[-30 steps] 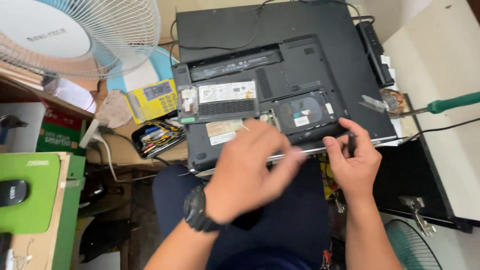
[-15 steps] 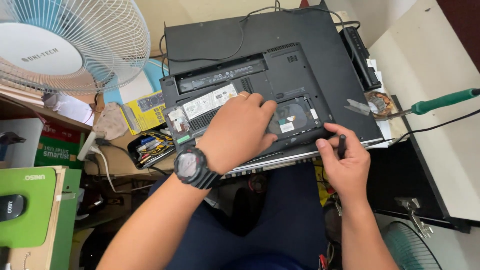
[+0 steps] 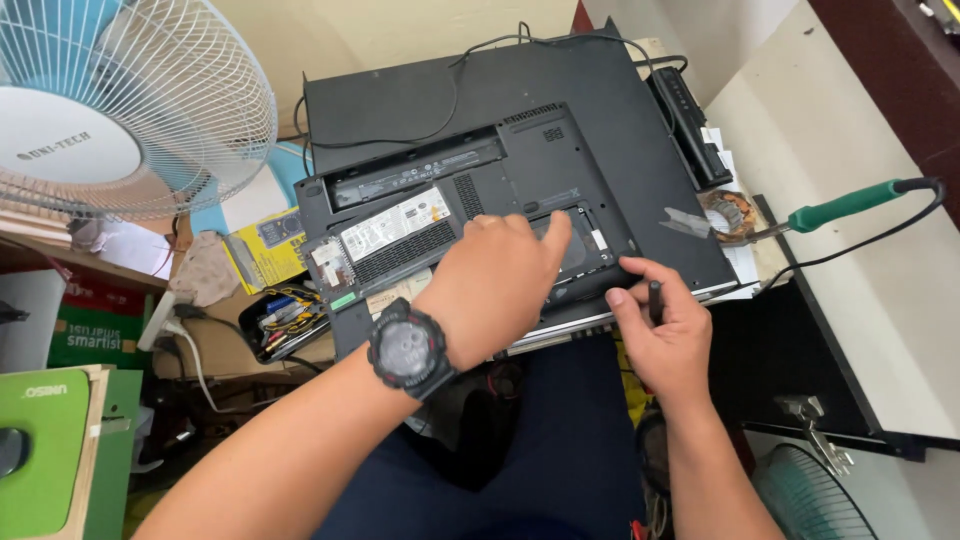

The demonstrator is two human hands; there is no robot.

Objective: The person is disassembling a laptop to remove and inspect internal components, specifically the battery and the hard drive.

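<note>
Left hand flat on laptop bay; right hand grips screwdriver at front edge.

Head view, steeply downward, close over laptop.

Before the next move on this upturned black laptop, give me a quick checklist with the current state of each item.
1. Upturned black laptop lying flat on the desk: ok.
2. Left hand reaching into the open drive bay: ok.
3. Right hand gripping a thin dark tool: ok.
4. Tool tip engaged: cannot tell.
5. Green-handled soldering iron away from both hands: ok.
6. Drive loose in its bay: cannot tell.
</note>
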